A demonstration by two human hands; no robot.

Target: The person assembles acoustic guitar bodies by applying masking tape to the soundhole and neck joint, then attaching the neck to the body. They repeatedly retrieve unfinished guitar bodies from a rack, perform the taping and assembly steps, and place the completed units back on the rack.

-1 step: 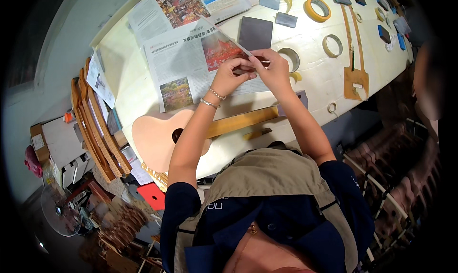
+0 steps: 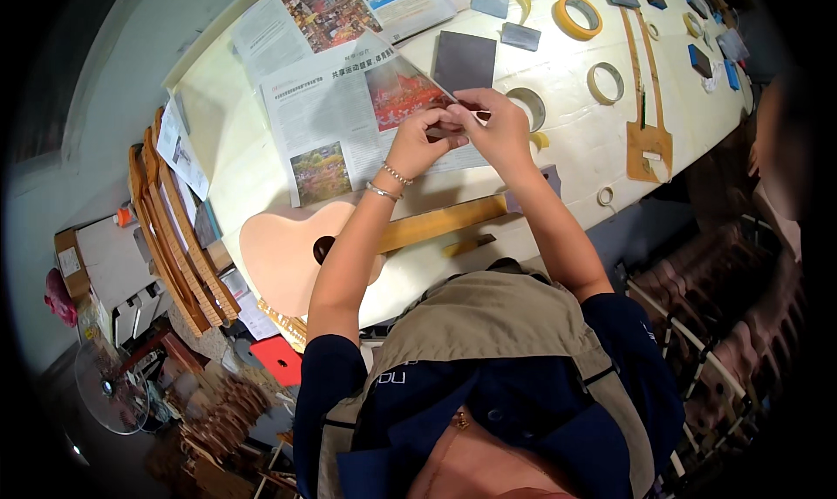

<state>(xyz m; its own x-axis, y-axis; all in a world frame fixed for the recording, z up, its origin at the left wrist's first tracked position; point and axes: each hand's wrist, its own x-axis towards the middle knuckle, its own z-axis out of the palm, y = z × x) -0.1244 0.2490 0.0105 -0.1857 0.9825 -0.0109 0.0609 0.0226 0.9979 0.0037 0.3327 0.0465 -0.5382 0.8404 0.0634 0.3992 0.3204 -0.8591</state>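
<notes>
A printed newspaper sheet [image 2: 340, 107] lies on the table, its slanted right edge running up to my fingers. My left hand [image 2: 422, 142], with bracelets at the wrist, is closed in a pinch at that edge. Close against it, my right hand [image 2: 499, 126] pinches the same edge between thumb and fingers. The exact grip is partly hidden by the fingers. Below my forearms lies a small unfinished guitar [image 2: 277, 253] with a pale body and a round sound hole. Its neck [image 2: 445, 223] is covered in yellowish tape and passes under my wrists.
Tape rolls [image 2: 578, 17] [image 2: 605, 83], a dark square sheet [image 2: 466, 61] and grey sanding blocks [image 2: 520, 36] lie beyond my hands. At the right is a brown flat template [image 2: 649, 150]. Curved wooden pieces [image 2: 170, 229] stand by the table's left edge. Another person [image 2: 780, 159] is at far right.
</notes>
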